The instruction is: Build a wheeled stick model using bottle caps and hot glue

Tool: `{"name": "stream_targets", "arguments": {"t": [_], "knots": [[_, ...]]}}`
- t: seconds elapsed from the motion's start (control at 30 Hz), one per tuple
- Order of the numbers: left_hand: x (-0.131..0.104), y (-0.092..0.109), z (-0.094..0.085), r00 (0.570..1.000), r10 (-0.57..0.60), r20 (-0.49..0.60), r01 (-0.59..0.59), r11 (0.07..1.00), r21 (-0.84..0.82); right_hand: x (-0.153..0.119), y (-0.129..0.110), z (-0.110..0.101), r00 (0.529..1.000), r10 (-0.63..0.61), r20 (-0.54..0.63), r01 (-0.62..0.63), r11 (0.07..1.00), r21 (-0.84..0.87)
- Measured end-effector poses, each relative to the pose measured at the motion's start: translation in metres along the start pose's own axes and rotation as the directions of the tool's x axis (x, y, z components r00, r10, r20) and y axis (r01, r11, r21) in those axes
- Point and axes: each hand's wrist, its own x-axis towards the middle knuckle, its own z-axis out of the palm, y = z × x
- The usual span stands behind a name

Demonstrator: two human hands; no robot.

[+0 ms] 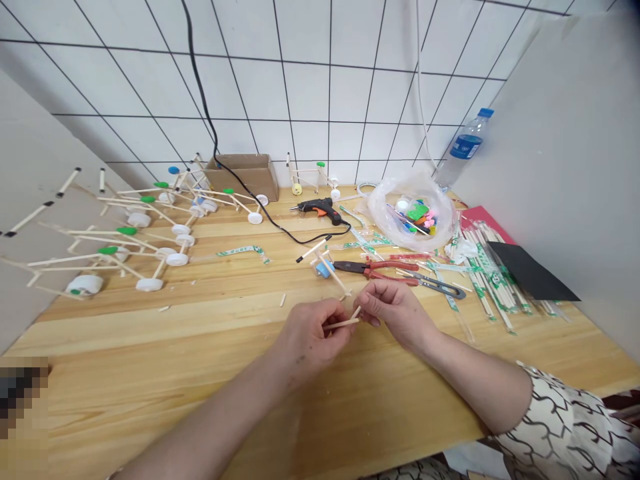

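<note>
My left hand (313,331) is closed round a thin wooden stick (342,325), whose free end points right. Close beside it, the fingertips of my right hand (395,312) pinch a short piece of wooden stick (356,312) that slants up near that end. Whether the two pieces touch, I cannot tell. Just beyond my hands stands a small stick frame (336,273) with a black-tipped crossbar and a blue cap (325,269) low on it. Red-handled pliers (385,265) and grey thread snips (440,287) lie behind my right hand.
Several stick frames with white cap wheels (150,285) stand at the left. A glue gun (320,209) with a black cord, a cardboard box (250,175), a bag of coloured caps (385,220) and a water bottle (463,153) are at the back. Wrapped chopsticks (493,273) lie right.
</note>
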Motion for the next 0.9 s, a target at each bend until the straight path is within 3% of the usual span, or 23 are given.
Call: {"name": "stream_targets", "arguments": {"t": [0.23, 0.4, 0.47, 0.67, 0.8, 0.9], "knots": [[-0.003, -0.001, 0.003, 0.994, 0.101, -0.037, -0.094, 0.984, 0.153, -0.001, -0.001, -0.002, 0.99, 0.001, -0.141, -0.018, 0.993, -0.115], [-0.005, -0.006, 0.007, 0.979, 0.206, -0.009, -0.198, 0.952, 0.233, -0.002, -0.004, -0.001, 0.994, 0.018, -0.11, -0.031, 0.993, -0.114], [-0.006, -0.006, 0.007, 0.98, 0.198, 0.01, -0.196, 0.958, 0.208, -0.003, -0.005, -0.001, 0.996, 0.038, -0.077, -0.045, 0.995, -0.088], [-0.004, 0.007, -0.003, 0.996, -0.035, 0.078, 0.047, 0.987, -0.153, -0.006, -0.009, -0.006, 0.996, 0.077, 0.045, -0.075, 0.997, -0.034], [-0.002, 0.011, -0.01, 0.958, -0.185, 0.22, 0.269, 0.849, -0.456, -0.009, -0.012, -0.008, 0.994, 0.05, 0.101, -0.045, 0.998, -0.048], [0.0, 0.008, -0.012, 0.924, -0.21, 0.318, 0.368, 0.708, -0.602, -0.012, -0.014, -0.009, 0.99, 0.02, 0.138, -0.011, 0.998, -0.061]]}}
